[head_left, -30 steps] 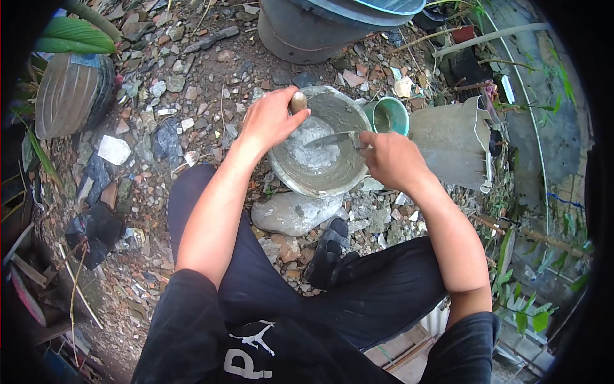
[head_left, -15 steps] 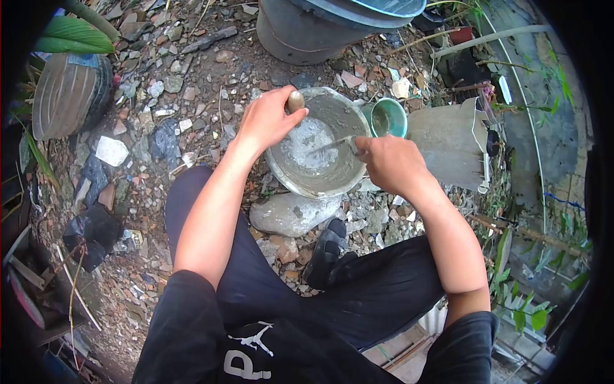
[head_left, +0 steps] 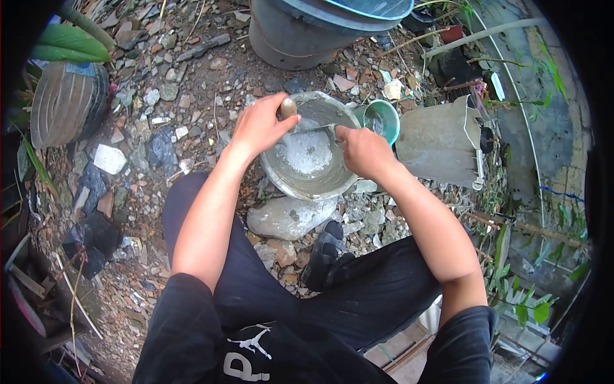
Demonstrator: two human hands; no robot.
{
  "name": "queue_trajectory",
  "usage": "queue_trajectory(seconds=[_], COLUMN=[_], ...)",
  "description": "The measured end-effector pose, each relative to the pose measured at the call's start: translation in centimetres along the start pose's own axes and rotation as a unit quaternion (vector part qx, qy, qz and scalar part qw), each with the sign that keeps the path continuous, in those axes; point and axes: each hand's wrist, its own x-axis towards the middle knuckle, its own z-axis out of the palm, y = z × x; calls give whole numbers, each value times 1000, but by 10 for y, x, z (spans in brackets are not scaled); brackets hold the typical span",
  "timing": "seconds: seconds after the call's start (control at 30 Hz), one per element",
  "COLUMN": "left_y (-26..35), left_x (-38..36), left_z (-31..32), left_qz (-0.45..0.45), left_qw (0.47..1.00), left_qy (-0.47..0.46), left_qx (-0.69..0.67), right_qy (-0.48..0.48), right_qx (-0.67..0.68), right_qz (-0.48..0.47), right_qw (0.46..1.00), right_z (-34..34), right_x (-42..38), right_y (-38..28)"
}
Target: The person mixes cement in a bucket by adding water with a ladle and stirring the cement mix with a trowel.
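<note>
From where I stand, the bowl (head_left: 339, 115) sits on the rubble (head_left: 150, 256) straight ahead of the person, between the two hands, with a large stone (head_left: 291, 217) just beside its near edge. What matters most is how the tool (head_left: 320, 128) lies: its thin length runs almost sideways across the bowl, from the right hand (head_left: 364, 152) at the right-hand rim toward the left hand (head_left: 259, 125) at the left, dipping a little on the way. The right hand is the nearer to it, fingers curled tight around its end. The left hand is up at the far left rim, closed about a wooden handle (head_left: 288, 107) that pokes up between thumb and forefinger. Pale, wet-looking mix (head_left: 307, 153) lies below the tool, and a green cup (head_left: 393, 125) stands just beyond the bowl's right side.

I can't make out where the wooden handle leads; the left hand covers that, and whether its fingers grip the rim too. The right fist hides the tool's held end, and the far tip is hard to tell from the grey around it. A big pail (head_left: 281, 41) is cut off at the top.
</note>
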Motion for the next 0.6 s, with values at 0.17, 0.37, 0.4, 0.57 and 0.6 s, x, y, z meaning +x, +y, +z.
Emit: queue_trajectory(seconds=[0.17,0.37,0.4,0.57,0.6], left_y=[8,13,17,26,23], left_x=[-5,-8,-9,-15,-14], left_z=[-14,2,6,29,35], left_qz=[58,178,176,176,174], left_qw=[996,973,971,973,973], left_qy=[-47,-84,-95,-99,-103], left_qx=[-49,-119,-127,-111,-114], right_qy=[22,15,-7,-12,-22], right_qx=[159,337,384,507,546], right_qz=[-3,89,104,0,6], right_qw=[987,937,917,862,837], right_z=[-3,-10,-10,2,-3], right_x=[10,13,13,13,10], right_y=[20,14,12,4,0])
